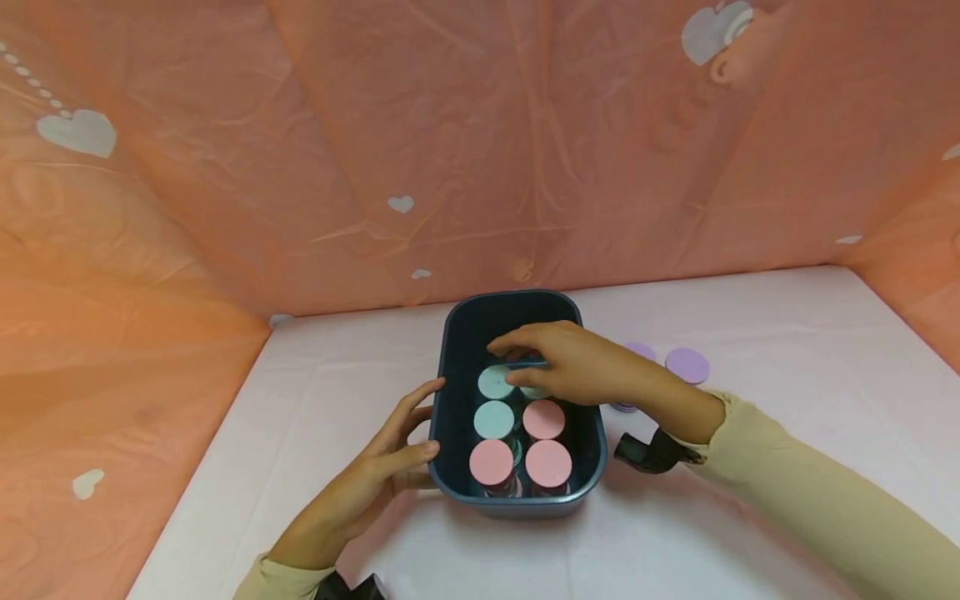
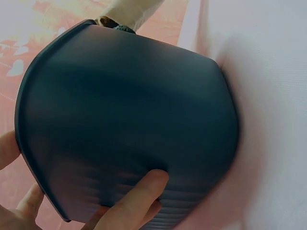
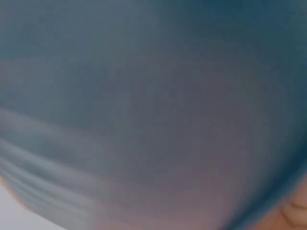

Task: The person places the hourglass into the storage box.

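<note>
A dark blue rectangular bin (image 1: 442,417) stands on the table, also filling much of both wrist views. Inside are several small jars with mint lids (image 1: 493,419) and pink lids (image 1: 547,463). My left hand (image 1: 375,475) rests against the bin's left side, fingertips touching its rim and outer wall; in the left wrist view one finger (image 2: 144,191) presses on the wall. Reaching in over the right rim, my right hand (image 1: 573,362) hovers above the mint-lidded jars. Its thumb crosses one partly hidden lid, with its fingers extended beyond.
Purple-lidded jars (image 1: 687,365) stand on the white-covered table (image 1: 787,358) to the right of the bin, some partly behind my right forearm. An orange plastic sheet (image 1: 487,167) with white hearts rises behind the table and at both sides. The right wrist view is blurred.
</note>
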`<state>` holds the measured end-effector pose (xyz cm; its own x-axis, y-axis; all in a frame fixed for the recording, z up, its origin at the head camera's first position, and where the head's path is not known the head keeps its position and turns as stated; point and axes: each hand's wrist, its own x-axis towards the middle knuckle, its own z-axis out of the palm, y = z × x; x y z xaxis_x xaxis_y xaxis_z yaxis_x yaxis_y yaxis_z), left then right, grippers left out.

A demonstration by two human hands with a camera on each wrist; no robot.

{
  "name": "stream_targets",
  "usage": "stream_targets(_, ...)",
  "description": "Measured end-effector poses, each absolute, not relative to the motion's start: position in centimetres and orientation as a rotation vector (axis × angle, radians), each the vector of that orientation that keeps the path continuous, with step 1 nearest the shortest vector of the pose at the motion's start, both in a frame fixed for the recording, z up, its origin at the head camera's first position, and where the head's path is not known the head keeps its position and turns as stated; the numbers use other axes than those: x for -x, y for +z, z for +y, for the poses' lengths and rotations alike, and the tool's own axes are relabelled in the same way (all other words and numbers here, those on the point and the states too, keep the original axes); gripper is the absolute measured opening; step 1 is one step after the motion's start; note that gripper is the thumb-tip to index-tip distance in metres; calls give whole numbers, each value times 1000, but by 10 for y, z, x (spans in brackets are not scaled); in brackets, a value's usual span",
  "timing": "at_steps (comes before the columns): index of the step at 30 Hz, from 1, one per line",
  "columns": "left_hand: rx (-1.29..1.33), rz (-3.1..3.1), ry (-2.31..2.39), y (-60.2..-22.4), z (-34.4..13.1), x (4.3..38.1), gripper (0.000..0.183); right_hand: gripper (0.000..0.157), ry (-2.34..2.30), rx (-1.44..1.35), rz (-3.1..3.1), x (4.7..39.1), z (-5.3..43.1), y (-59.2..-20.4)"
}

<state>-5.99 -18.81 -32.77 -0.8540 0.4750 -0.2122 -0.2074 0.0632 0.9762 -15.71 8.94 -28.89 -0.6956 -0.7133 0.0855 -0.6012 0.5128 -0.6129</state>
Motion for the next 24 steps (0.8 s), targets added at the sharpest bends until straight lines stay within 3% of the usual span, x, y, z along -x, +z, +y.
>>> stream_targets(15,-216,1890,1796,-327,-187,59,61,45,-1135,879,2767,143,193,-290)
stream_targets(24,-199,1893,1803,-327,-183,59,61,62,-934,844,2773,149,241,-310)
